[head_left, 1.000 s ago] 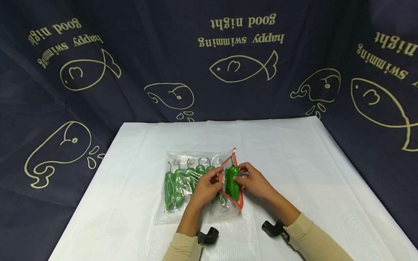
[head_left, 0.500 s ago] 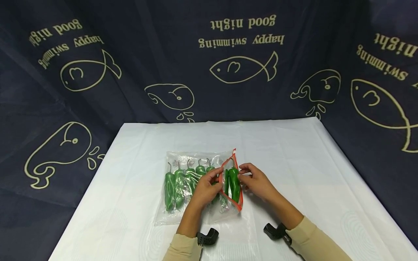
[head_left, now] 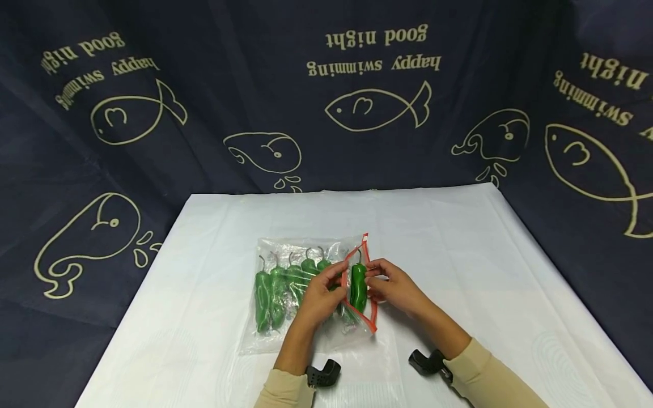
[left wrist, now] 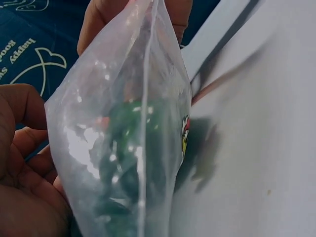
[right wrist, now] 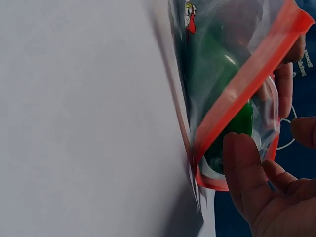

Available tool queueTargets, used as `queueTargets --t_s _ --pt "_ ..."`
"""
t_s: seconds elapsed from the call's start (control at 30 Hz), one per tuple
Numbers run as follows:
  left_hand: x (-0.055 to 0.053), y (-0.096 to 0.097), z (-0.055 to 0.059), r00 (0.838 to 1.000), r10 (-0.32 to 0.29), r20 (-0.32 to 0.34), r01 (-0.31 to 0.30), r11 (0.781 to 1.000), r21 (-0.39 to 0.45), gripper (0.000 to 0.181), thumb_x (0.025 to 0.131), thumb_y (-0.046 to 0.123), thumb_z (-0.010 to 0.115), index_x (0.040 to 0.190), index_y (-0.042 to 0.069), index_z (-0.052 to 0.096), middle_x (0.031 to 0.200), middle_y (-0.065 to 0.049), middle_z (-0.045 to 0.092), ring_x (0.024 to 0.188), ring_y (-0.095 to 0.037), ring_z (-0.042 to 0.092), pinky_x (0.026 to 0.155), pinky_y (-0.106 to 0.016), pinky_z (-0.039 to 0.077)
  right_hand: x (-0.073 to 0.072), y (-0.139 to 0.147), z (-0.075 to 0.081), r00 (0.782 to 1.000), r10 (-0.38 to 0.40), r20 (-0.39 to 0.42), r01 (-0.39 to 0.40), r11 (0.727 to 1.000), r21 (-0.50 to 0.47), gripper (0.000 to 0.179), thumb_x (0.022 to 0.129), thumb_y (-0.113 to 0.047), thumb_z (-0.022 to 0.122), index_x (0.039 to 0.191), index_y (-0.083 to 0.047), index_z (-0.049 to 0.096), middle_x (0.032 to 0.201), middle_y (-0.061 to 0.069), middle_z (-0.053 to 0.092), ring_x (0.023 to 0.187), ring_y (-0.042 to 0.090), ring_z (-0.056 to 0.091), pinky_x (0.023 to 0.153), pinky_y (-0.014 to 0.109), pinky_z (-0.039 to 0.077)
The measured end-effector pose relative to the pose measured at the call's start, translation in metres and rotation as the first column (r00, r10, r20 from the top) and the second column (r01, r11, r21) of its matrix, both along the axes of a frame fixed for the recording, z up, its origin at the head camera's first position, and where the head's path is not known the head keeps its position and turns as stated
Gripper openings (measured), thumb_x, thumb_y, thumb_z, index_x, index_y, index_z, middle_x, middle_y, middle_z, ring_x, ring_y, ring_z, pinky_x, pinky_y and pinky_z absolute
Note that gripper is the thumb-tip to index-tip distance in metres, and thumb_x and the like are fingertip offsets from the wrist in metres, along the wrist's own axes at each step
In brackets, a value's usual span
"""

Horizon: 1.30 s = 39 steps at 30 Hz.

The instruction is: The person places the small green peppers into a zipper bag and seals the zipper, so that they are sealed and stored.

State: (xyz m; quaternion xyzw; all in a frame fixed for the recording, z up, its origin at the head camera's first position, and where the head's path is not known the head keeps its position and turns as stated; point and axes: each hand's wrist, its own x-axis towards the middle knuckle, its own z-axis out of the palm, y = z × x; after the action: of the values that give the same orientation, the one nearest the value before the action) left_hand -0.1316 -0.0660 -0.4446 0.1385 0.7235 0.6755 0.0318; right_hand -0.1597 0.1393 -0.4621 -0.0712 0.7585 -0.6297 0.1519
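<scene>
A clear plastic zip bag with a red zip edge lies on the table, its mouth spread toward the right. Several green peppers are inside, seen through the film. One more green pepper stands in the bag's mouth, stem up in the head view. My left hand pinches the near lip of the mouth between thumb and fingers. At the opening, my right hand has its fingers against the pepper's side, the thumb apart. In the left wrist view the bag film blurs the peppers behind it.
A white cloth covers the table. Another sheet of clear plastic lies flat under the bag toward the front. Dark blue fabric with fish drawings hangs behind and at both sides.
The pepper at the mouth has shifted left, farther into the bag. My right hand drew back from its grip on the pepper, then came left against it. The left hand has kept its place.
</scene>
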Motion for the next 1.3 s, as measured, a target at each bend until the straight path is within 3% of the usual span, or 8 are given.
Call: queueTargets --t_s 0.17,0.4,0.53,0.63,0.83,1.0,1.2,1.3 --pt "-0.001 0.001 0.002 0.999 -0.023 -0.035 0.023 1.000 -0.021 0.055 0.081 -0.013 0.057 0.136 -0.009 0.055 0.136 -0.027 0.053 0.104 -0.039 0.059 0.076 -0.024 0.048 0.000 -0.004 0.001 1.000 -0.004 0.010 0.004 1.000 -0.016 0.043 0.095 -0.011 0.061 0.134 0.002 0.050 0.118 0.021 0.059 0.084 0.030 0.069 0.071 0.042 0.057" --pt "-0.011 0.005 -0.027 1.000 -0.028 -0.008 0.028 0.999 -0.023 0.056 0.085 -0.009 0.058 0.141 -0.002 0.053 0.104 -0.025 0.064 0.091 -0.023 0.058 0.064 -0.022 0.045 -0.004 0.001 0.000 0.998 0.017 0.061 -0.013 0.998 -0.061 0.047 0.097 -0.011 0.056 0.139 0.003 0.043 0.117 0.020 0.062 0.087 0.035 0.069 0.072 0.042 0.057" --pt "-0.013 0.005 -0.032 0.999 -0.044 0.006 0.045 0.999 -0.020 0.052 0.088 -0.004 0.059 0.139 0.005 0.057 0.094 -0.019 0.066 0.085 -0.019 0.057 0.062 -0.022 0.044 -0.005 0.003 -0.001 0.995 0.023 0.095 -0.014 0.995 -0.103 0.046 0.098 -0.011 0.055 0.139 0.004 0.040 0.114 0.017 0.065 0.087 0.035 0.069 0.070 0.040 0.057" --pt "-0.012 0.006 -0.034 0.998 -0.064 -0.021 0.063 0.997 -0.037 0.050 0.087 -0.004 0.058 0.136 0.004 0.060 0.100 -0.018 0.068 0.086 -0.018 0.058 0.065 -0.022 0.046 -0.006 0.004 -0.003 0.992 0.022 0.121 -0.006 0.991 -0.132 0.045 0.099 -0.012 0.053 0.138 0.004 0.040 0.112 0.014 0.067 0.085 0.030 0.070 0.069 0.037 0.058" --pt "-0.009 0.010 -0.036 0.983 -0.138 -0.120 0.118 0.980 -0.157 0.049 0.086 -0.005 0.056 0.134 0.001 0.061 0.117 -0.017 0.069 0.088 -0.015 0.060 0.072 -0.021 0.048 -0.008 0.007 -0.004 0.987 0.040 0.157 -0.011 0.983 -0.182 0.047 0.099 -0.013 0.052 0.140 0.004 0.037 0.107 0.009 0.068 0.083 0.023 0.070 0.068 0.035 0.058" --pt "-0.006 0.011 -0.036 0.982 -0.129 -0.136 0.093 0.966 -0.242 0.050 0.085 -0.001 0.059 0.134 0.011 0.064 0.110 -0.012 0.070 0.080 -0.012 0.056 0.068 -0.021 0.047 -0.010 0.011 -0.004 0.984 0.095 0.154 -0.063 0.977 -0.202 0.049 0.100 -0.013 0.051 0.142 0.006 0.034 0.110 0.013 0.068 0.086 0.024 0.071 0.070 0.036 0.058" --pt "-0.008 0.010 -0.036 0.990 -0.041 -0.131 0.009 0.971 -0.237 0.041 0.085 -0.002 0.058 0.125 0.004 0.065 0.105 -0.012 0.058 0.085 -0.013 0.055 0.069 -0.024 0.045 -0.012 0.014 -0.004 0.980 0.120 0.157 -0.089 0.977 -0.192 0.048 0.101 -0.012 0.051 0.142 0.006 0.034 0.113 0.021 0.067 0.089 0.027 0.071 0.072 0.036 0.058" --pt "-0.009 0.010 -0.034 0.992 -0.019 -0.125 -0.016 0.962 -0.273 0.040 0.083 -0.002 0.058 0.122 0.004 0.064 0.107 -0.011 0.054 0.085 -0.013 0.054 0.069 -0.024 0.044 -0.012 0.015 -0.005 0.980 0.127 0.153 -0.095 0.976 -0.195 0.048 0.101 -0.012 0.051 0.142 0.006 0.034 0.113 0.023 0.067 0.090 0.028 0.071 0.072 0.036 0.058"
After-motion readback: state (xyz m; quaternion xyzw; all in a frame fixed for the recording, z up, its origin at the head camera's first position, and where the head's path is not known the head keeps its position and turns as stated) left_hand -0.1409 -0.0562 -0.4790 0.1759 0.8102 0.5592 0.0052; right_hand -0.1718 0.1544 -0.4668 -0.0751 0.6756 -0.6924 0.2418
